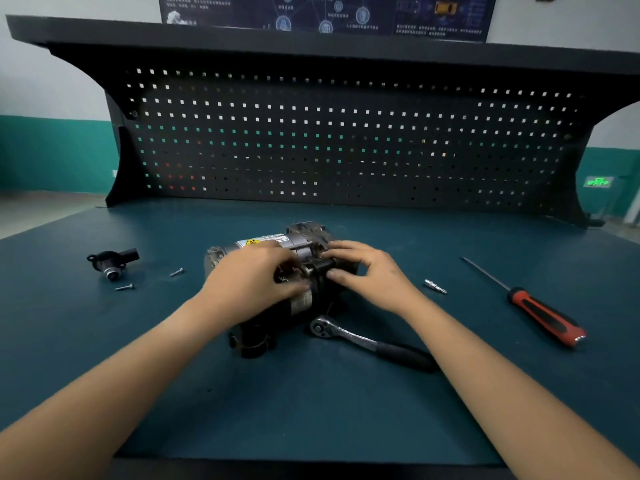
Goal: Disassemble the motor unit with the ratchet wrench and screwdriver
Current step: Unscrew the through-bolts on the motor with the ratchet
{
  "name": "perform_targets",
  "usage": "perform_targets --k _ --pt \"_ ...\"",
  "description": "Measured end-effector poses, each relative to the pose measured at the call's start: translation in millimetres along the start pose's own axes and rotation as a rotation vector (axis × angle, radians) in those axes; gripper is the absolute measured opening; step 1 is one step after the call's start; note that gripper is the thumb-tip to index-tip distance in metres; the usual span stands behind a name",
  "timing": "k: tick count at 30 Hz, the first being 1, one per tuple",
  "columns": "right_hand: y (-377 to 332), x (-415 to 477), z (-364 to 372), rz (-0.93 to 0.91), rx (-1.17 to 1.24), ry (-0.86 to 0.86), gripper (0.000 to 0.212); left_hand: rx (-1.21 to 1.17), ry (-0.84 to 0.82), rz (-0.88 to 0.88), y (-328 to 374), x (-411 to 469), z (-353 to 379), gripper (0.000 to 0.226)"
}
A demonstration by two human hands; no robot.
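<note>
Left hand point(256, 271) curls over the motor unit point(287, 241), gripping it; right hand point(367, 268) pinches a black fitting point(320, 268) on it, fingers loosely spread. Ratchet wrench point(363, 341) lies unheld just nearer than the right hand, screwdriver point(540, 310) and a small bit point(435, 286) to its right. Left of the left hand: a detached black part point(112, 261) and two screws point(176, 271), so probably partly stripped, with the main body still to open.

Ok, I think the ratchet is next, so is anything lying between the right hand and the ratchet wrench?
Nothing visible does. The right hand holds the motor unit; the ratchet wrench lies just nearer the person, only bare bench top between them. The small metal bit lies off to the right.
</note>
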State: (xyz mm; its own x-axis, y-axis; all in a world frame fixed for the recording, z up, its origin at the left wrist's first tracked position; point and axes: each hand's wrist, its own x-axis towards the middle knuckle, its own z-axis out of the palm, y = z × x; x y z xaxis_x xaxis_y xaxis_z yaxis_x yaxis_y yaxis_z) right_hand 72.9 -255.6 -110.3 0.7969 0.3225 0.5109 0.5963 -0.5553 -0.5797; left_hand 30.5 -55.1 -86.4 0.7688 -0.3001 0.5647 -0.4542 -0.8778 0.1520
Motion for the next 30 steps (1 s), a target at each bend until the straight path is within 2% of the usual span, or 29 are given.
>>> perform_targets --k 5,12,15,19,22,24,26,30 --pt "2.7 -1.9 3.0 0.005 0.019 0.023 0.03 0.048 0.045 0.044 2.1 4.4 4.6 0.031" --pt "1.0 -1.2 6.0 -0.014 0.008 0.034 0.03 0.358 0.033 0.198 10.3 16.9 8.6 0.035" --pt "0.6 -1.1 4.3 -0.034 -0.01 0.023 0.03 0.338 0.031 0.243 9.0 16.1 6.0 0.031" --pt "1.3 -3.0 1.5 -0.02 0.0 0.018 0.028 0.175 0.066 0.353 -2.8 -1.1 -13.2 0.028" --pt "0.7 -3.0 1.0 -0.011 -0.009 0.013 0.028 0.054 0.075 0.254 -26.5 -21.8 -29.8 0.04" --pt "-0.9 -3.8 0.5 -0.009 -0.016 0.015 0.029 0.005 0.126 0.147 -48.6 -37.7 -40.2 0.032" --pt "-2.0 -4.8 0.4 -0.016 -0.03 0.025 0.03 0.011 0.163 0.005 -76.0 -53.7 -47.6 0.009" --pt "-3.7 -6.1 0.9 -0.027 -0.105 0.017 0.036 0.088 0.031 -0.305 -142.4 -86.5 -56.9 0.005"
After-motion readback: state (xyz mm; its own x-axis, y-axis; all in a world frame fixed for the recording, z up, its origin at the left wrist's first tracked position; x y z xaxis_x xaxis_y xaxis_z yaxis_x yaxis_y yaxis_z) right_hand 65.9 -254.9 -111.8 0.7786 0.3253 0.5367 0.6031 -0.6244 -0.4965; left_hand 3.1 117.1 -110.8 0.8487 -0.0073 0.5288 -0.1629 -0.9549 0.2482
